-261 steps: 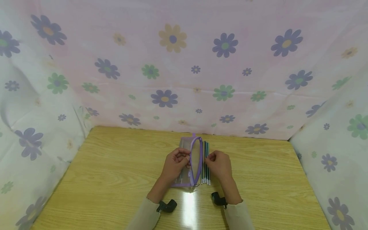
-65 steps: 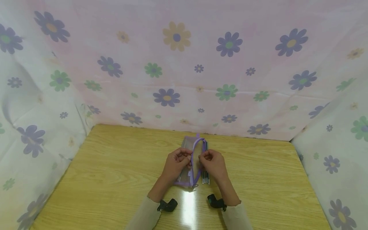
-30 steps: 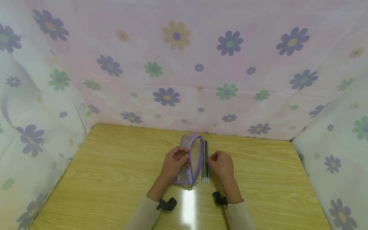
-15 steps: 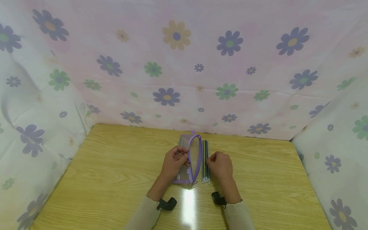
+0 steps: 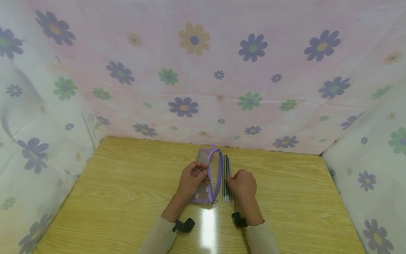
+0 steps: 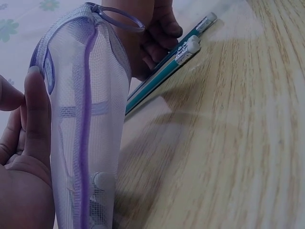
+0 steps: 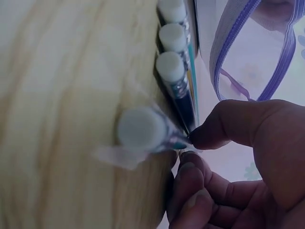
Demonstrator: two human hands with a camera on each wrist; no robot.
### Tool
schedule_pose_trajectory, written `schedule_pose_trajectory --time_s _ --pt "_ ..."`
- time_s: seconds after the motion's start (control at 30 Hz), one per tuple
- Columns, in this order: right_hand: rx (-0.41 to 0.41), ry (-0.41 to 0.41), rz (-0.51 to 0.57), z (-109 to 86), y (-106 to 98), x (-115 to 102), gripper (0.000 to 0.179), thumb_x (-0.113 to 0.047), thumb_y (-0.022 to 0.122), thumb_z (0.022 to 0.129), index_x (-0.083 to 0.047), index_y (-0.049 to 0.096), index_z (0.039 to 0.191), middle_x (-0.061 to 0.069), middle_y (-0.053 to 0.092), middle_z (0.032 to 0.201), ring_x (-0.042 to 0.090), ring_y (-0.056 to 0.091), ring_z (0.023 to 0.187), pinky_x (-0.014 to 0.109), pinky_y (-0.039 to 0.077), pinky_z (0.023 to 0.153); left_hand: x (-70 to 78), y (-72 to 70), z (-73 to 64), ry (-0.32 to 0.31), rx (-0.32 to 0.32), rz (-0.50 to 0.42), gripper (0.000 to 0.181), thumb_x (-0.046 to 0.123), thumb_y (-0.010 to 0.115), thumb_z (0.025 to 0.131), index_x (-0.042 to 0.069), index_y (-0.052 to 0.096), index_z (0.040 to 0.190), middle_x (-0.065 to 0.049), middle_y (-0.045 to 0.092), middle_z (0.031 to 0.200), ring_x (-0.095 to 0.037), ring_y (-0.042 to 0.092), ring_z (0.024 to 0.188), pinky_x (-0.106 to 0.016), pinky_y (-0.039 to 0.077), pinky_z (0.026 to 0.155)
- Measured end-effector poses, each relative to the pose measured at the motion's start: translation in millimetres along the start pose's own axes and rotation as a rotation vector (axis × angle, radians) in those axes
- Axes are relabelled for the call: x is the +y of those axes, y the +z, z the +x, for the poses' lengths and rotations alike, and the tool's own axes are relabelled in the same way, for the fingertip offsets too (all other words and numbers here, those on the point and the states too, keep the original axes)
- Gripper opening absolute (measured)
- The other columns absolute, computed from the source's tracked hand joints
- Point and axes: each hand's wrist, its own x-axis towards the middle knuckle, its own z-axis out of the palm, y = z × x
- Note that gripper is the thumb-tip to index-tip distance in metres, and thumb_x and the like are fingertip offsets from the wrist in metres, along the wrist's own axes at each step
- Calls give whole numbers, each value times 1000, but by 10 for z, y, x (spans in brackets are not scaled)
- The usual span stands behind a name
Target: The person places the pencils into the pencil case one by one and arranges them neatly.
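My left hand (image 5: 191,178) pinches the near rim of a see-through mesh pencil case (image 5: 219,190) with purple edging, whose zipped mouth gapes toward the right. Through the mesh in the left wrist view, whitish pencil ends (image 6: 100,181) show inside. Just right of the case lies a row of dark pencils (image 5: 225,176), white erasers toward me. Thumb and fingertips of my right hand (image 5: 244,185) pinch the rightmost pencil (image 7: 140,129), its eraser end angled away from the row. The right hand covers that pencil's middle.
A wood-grain table (image 5: 133,183) carries everything. Flower-printed cloth (image 5: 203,84) rises behind it and along both sides. A small wire-like loop (image 5: 215,201) hangs at the case's near corner. Black wrist-worn cameras (image 5: 185,225) sit at both wrists.
About two seconds ago my right hand was at the case's mouth; it then went back right to the pencils. In the last half second the rightmost pencil's eraser end has swung right.
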Motion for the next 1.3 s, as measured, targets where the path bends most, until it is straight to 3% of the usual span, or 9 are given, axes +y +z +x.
schedule_pose_trajectory --time_s 0.23,0.67,1.0,1.3 --pt "-5 30 -44 -42 -10 -35 47 -24 76 82 -18 43 49 -8 34 47 13 35 45 26 25 36 -7 -7 -2 2 0 -10 16 -10 56 100 -12 61 116 -16 62 92 -15 67 71 -26 63 64" --pt "-53 74 -64 -70 -42 -69 41 -24 79 81 -15 49 55 -4 44 52 15 42 48 27 31 37 -8 -20 -9 15 -5 -15 16 -9 56 100 -12 61 116 -13 62 91 -14 68 70 -25 63 64" --pt "-55 87 -45 -55 -110 -37 37 -20 73 79 -17 44 57 -4 40 54 16 40 48 27 29 37 25 -9 -19 -1 -3 -21 16 -9 56 100 -13 59 116 -13 62 90 -14 67 71 -24 63 64" --pt "-86 61 2 -51 -153 4 40 -23 78 81 -15 50 53 -4 44 50 15 43 46 26 31 37 29 -6 -16 18 -6 -33 16 -9 56 100 -13 59 116 -9 65 87 -14 68 71 -25 63 64"
